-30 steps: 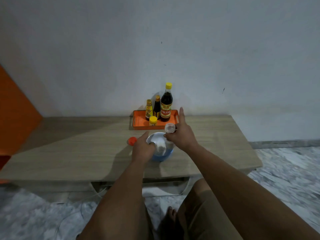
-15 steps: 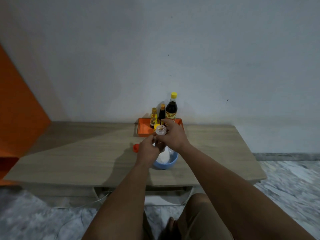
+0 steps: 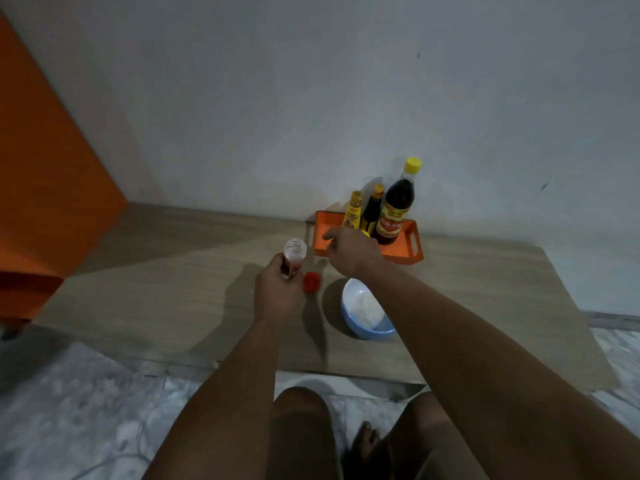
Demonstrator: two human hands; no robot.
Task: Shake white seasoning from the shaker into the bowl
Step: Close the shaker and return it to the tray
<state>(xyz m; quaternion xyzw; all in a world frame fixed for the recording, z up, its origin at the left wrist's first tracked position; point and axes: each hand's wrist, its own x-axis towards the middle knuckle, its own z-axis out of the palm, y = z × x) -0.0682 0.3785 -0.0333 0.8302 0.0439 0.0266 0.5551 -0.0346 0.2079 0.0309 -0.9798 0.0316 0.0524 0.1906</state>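
Left hand (image 3: 277, 292) grips the uncapped shaker (image 3: 293, 257) beside the bowl (image 3: 367, 311); right hand (image 3: 349, 249), fingers loose and empty, hovers at the tray's (image 3: 403, 252) near edge.

No text can be read for certain. The large dark bottle (image 3: 396, 206) with a yellow cap, standing at the back of the orange tray (image 3: 405, 249), bears a red and gold label with characters too blurred to make out. The small yellow bottle (image 3: 353, 211) beside it has a printed label, also illegible. The shaker (image 3: 292, 258) shows red printing, unreadable.
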